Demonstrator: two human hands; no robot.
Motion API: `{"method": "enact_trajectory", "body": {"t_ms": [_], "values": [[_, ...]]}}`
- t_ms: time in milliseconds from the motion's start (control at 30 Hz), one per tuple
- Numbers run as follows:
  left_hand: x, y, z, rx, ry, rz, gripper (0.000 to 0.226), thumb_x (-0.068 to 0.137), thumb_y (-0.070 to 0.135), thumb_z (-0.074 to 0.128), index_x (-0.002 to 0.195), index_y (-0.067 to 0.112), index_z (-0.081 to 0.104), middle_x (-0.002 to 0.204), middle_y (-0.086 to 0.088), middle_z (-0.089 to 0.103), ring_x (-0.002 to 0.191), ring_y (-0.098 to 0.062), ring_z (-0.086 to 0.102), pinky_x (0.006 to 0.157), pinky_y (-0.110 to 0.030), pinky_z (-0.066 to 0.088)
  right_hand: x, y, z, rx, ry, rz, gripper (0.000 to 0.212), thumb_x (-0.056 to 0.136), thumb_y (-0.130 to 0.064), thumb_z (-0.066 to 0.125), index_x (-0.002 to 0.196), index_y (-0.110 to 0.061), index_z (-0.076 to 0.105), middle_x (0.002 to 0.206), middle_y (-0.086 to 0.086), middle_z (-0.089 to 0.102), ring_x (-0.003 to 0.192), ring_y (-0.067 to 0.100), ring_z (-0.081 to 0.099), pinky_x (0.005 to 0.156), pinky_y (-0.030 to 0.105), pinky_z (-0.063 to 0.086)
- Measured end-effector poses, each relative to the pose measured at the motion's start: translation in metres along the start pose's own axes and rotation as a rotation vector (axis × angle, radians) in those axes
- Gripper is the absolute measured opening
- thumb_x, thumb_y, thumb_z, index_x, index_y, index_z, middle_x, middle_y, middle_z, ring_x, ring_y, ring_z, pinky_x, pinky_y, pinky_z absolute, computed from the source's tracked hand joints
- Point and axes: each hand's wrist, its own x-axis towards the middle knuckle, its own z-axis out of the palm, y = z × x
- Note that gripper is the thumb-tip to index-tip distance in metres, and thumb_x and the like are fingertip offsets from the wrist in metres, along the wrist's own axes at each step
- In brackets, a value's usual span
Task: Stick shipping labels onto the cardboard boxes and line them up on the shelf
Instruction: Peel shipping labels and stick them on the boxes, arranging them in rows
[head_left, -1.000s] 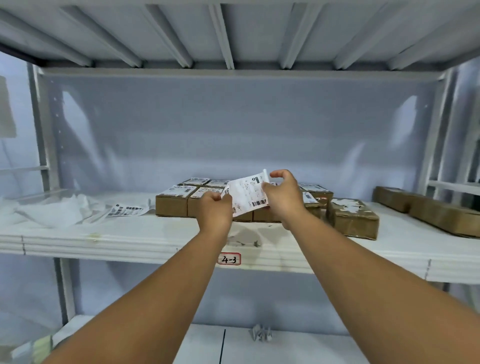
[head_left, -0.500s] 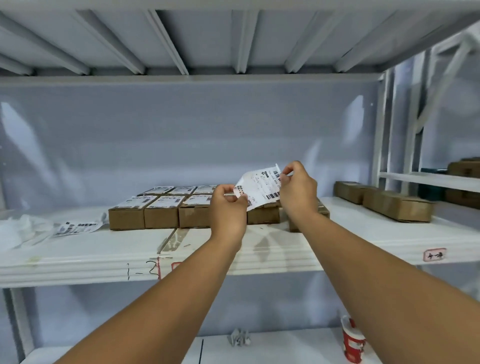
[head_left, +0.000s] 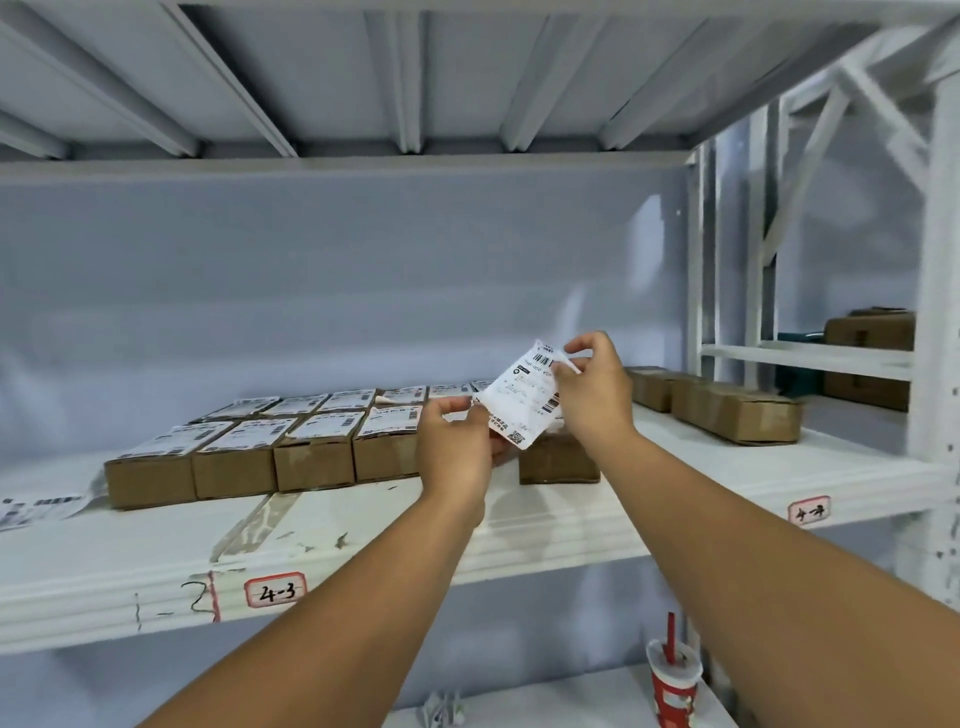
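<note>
A white shipping label (head_left: 523, 399) with barcodes is held up in front of the white shelf (head_left: 363, 540). My left hand (head_left: 457, 452) pinches its lower left edge. My right hand (head_left: 592, 395) pinches its upper right corner, where a thin strip seems to lift off. Behind them, two rows of small cardboard boxes with labels on top (head_left: 317, 436) stand side by side. One more small box (head_left: 558, 460) sits right under the label, its top hidden.
Unlabelled brown boxes (head_left: 735, 418) lie at the right of the shelf, more (head_left: 867, 358) on the neighbouring rack beyond a white upright (head_left: 935, 312). Loose labels (head_left: 36, 506) lie at the far left. A red cup with a straw (head_left: 672, 686) and crumpled paper (head_left: 441, 709) sit on the lower shelf.
My view has swung to the right, so the boxes sit further left in frame. Both hands keep the label; my right hand has moved to its top corner and lifts a strip.
</note>
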Motion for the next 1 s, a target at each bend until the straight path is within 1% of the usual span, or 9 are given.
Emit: {"method": "enact_trajectory", "body": {"t_ms": [33, 133, 267, 367, 467, 600, 800, 900, 1000], "values": [[0.001, -0.002, 0.003, -0.013, -0.025, -0.022, 0.006, 0.094, 0.011, 0.048, 0.094, 0.015, 0.052, 0.086, -0.011, 0.070, 0.060, -0.024, 0.067, 0.058, -0.033, 0.058, 0.004, 0.003, -0.002, 0.022, 0.030, 0.015, 0.012, 0.092, -0.012, 0.052, 0.091, -0.023, 0.047, 0.096, 0.008, 0.065, 0.084, 0.027, 0.063, 0.066, 0.033, 0.053], [0.004, -0.004, 0.012, 0.007, -0.106, -0.064, 0.010, 0.095, 0.011, 0.045, 0.091, 0.009, 0.054, 0.088, -0.013, 0.071, 0.061, -0.024, 0.069, 0.069, -0.036, 0.058, 0.017, 0.008, -0.007, 0.064, 0.074, 0.051, 0.018, 0.093, -0.017, 0.053, 0.080, -0.027, 0.045, 0.091, 0.009, 0.068, 0.081, 0.027, 0.065, 0.069, 0.037, 0.053], [0.014, -0.003, 0.022, 0.086, -0.215, -0.016, 0.015, 0.095, 0.010, 0.043, 0.081, 0.012, 0.050, 0.076, -0.010, 0.071, 0.062, -0.021, 0.070, 0.063, -0.027, 0.054, 0.038, 0.013, -0.015, 0.086, 0.072, 0.049, 0.004, 0.098, -0.017, 0.042, 0.096, -0.020, 0.040, 0.084, 0.005, 0.059, 0.068, 0.019, 0.053, 0.053, 0.029, 0.037], [0.023, 0.000, 0.029, 0.065, -0.280, 0.003, 0.015, 0.095, 0.008, 0.042, 0.082, 0.012, 0.049, 0.069, -0.007, 0.071, 0.059, -0.019, 0.069, 0.059, -0.022, 0.055, 0.052, 0.012, -0.022, 0.073, -0.093, 0.084, 0.017, 0.095, -0.010, 0.044, 0.104, -0.020, 0.032, 0.081, -0.002, 0.056, 0.062, 0.012, 0.048, 0.050, 0.026, 0.033], [0.036, -0.006, 0.035, 0.110, -0.210, 0.085, 0.019, 0.093, 0.007, 0.043, 0.076, 0.012, 0.050, 0.077, -0.011, 0.071, 0.059, -0.021, 0.069, 0.050, -0.021, 0.050, 0.065, 0.018, -0.018, 0.120, -0.211, 0.134, 0.030, 0.090, 0.002, 0.044, 0.103, -0.021, 0.030, 0.096, 0.002, 0.061, 0.071, 0.017, 0.054, 0.055, 0.025, 0.036], [0.049, -0.032, 0.037, 0.186, -0.112, 0.179, 0.016, 0.088, 0.010, 0.050, 0.073, 0.014, 0.055, 0.080, -0.011, 0.072, 0.067, -0.027, 0.065, 0.055, -0.026, 0.044, 0.073, 0.040, -0.002, 0.277, -0.116, 0.230, 0.033, 0.091, 0.002, 0.047, 0.087, -0.027, 0.033, 0.090, 0.010, 0.060, 0.077, 0.024, 0.058, 0.068, 0.038, 0.044], [0.058, -0.037, 0.030, 0.209, 0.014, 0.271, 0.016, 0.087, 0.011, 0.054, 0.072, 0.015, 0.054, 0.062, 0.013, 0.059, 0.050, 0.000, 0.047, 0.046, -0.012, 0.032, 0.075, 0.062, 0.010, 0.321, 0.042, 0.168, 0.030, 0.093, -0.004, 0.049, 0.079, -0.024, 0.032, 0.088, 0.015, 0.068, 0.072, 0.025, 0.066, 0.064, 0.039, 0.053], [0.055, -0.039, 0.031, 0.214, -0.061, 0.249, 0.019, 0.087, 0.008, 0.052, 0.069, 0.013, 0.052, 0.061, 0.002, 0.055, 0.051, -0.006, 0.045, 0.042, -0.009, 0.030, 0.075, 0.067, 0.013, 0.284, 0.080, 0.129, 0.031, 0.088, 0.000, 0.048, 0.074, -0.024, 0.035, 0.084, 0.017, 0.064, 0.071, 0.026, 0.063, 0.062, 0.043, 0.049], [0.055, -0.039, 0.030, 0.125, -0.152, 0.194, 0.022, 0.088, 0.005, 0.050, 0.068, 0.011, 0.053, 0.067, -0.017, 0.065, 0.060, -0.018, 0.058, 0.051, -0.015, 0.041, 0.074, 0.069, 0.014, 0.325, 0.056, 0.141, 0.035, 0.083, 0.010, 0.046, 0.066, -0.020, 0.039, 0.076, 0.011, 0.051, 0.071, 0.023, 0.057, 0.059, 0.033, 0.042]]}}
